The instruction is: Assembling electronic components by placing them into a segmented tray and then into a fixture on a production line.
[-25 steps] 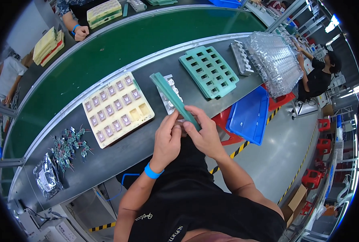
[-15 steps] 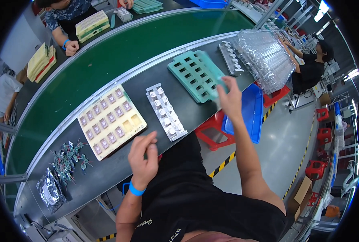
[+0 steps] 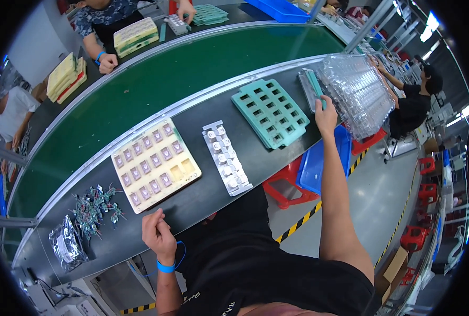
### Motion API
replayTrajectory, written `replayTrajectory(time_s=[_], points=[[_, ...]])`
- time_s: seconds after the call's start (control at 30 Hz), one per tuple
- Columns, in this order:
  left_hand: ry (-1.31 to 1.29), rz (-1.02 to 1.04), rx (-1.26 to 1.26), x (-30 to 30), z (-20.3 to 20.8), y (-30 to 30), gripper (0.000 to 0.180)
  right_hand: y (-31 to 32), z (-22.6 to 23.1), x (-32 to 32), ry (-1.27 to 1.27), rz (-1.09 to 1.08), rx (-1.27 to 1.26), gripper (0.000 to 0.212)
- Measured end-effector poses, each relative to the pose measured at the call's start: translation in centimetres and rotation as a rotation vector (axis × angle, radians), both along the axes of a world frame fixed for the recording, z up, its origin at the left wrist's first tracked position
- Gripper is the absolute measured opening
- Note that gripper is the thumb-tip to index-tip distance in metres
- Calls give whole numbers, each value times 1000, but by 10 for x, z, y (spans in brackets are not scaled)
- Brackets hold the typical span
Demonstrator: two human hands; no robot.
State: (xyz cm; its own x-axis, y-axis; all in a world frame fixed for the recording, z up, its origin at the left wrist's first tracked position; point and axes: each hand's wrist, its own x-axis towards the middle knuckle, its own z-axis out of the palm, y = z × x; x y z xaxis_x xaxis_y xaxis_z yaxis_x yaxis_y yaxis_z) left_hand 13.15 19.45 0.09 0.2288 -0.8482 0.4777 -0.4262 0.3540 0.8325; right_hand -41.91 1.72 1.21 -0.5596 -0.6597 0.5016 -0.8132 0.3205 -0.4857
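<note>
Right of the green tray (image 3: 271,114), the right hand (image 3: 326,117) pinches a green strip (image 3: 315,87); left of it, the left hand (image 3: 159,237) half-curls.

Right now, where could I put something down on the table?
Between the cream tray and filled metal strip, or between that strip and the green tray, the table is bare. It's crowded at the right, where the right hand holds a green bar beside clear plastic trays, and left, with wired boards beside a silver bag.
</note>
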Motion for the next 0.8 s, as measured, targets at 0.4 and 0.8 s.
replayTrajectory(time_s=[0.4, 0.8], points=[[-164, 69, 7, 22, -2, 6, 26, 0, 16, 2, 121, -1, 256, 50], [-235, 140, 156, 18, -8, 5, 29, -23, 61, 7, 364, 115, 227, 43]])
